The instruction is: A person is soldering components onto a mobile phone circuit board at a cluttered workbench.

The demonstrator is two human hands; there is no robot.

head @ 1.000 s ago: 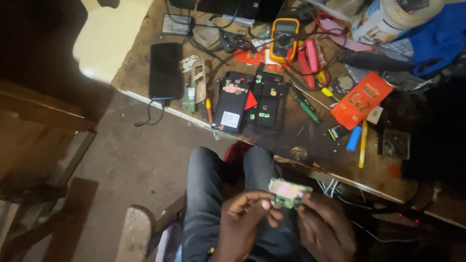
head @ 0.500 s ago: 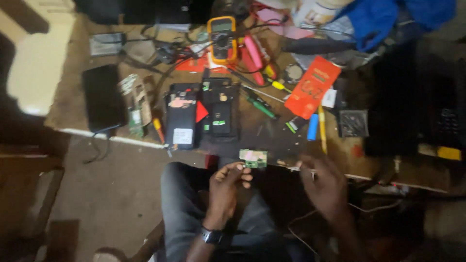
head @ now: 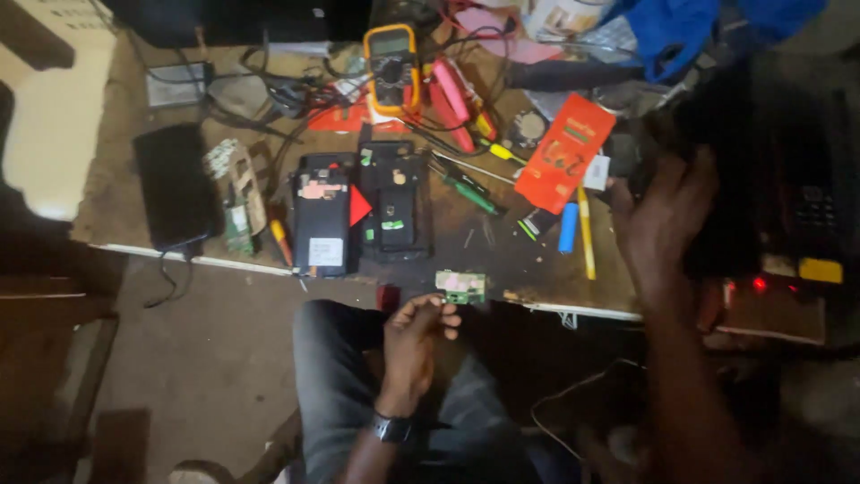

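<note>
Head view of a cluttered wooden workbench [head: 502, 260] above a bare dim concrete floor [head: 215, 358]; the seated person's grey-trousered knees [head: 331, 358] lie below the bench edge. On the bench, toward 12 o'clock, a yellow-cased multimeter [head: 391, 56] sits among black cables; at centre lie two opened black phone housings [head: 358, 211]; toward 9 o'clock, a flat black rectangular phone [head: 175, 184]; toward 2 o'clock, an orange card packet [head: 564, 151], with a blue cylindrical pen cap [head: 568, 227] and a yellow pencil [head: 585, 231] just below it. The left hand [head: 414, 336], a dark watch at its wrist, pinches a small green rectangular circuit board [head: 460, 286] by its lower edge, holding it at the bench's near edge. The right hand [head: 667, 215] is spread wide, empty, reaching toward 3 o'clock over dark equipment. Compared with half a second earlier, the right hand has risen from the near bench edge to the bench's right side; the board remains in the left hand.
</note>
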